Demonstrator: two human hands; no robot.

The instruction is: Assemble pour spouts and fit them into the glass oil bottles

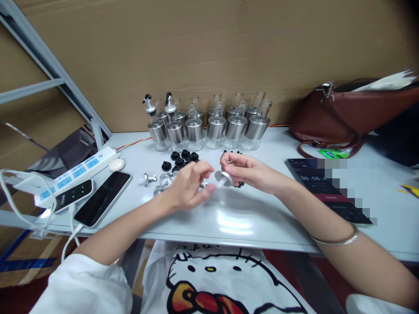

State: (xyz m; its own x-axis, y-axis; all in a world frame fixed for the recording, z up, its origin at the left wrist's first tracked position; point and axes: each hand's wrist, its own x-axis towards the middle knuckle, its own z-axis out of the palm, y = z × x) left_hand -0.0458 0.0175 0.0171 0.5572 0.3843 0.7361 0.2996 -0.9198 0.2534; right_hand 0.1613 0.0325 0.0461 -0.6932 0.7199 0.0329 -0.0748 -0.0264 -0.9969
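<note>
Both hands meet above the middle of the white table (248, 218). My right hand (252, 172) pinches a small silver pourer cap (224, 178) by its round collar. My left hand (187, 185) is curled close against it, fingertips at the cap's left end, gripping a small part I cannot make out. Behind the hands lie several black rubber stoppers (180, 159) and a few loose silver spouts (149, 178). Further back stand several glass bottles with steel sleeves (216, 126); two bottles at the left (153, 120) carry pourers with black tips.
A white power strip (77, 172), a power bank (72, 195) and a black phone (103, 198) lie at the left. A tablet showing a timer (322, 185) lies at the right, a brown handbag (347, 115) behind it. A cardboard wall backs the table.
</note>
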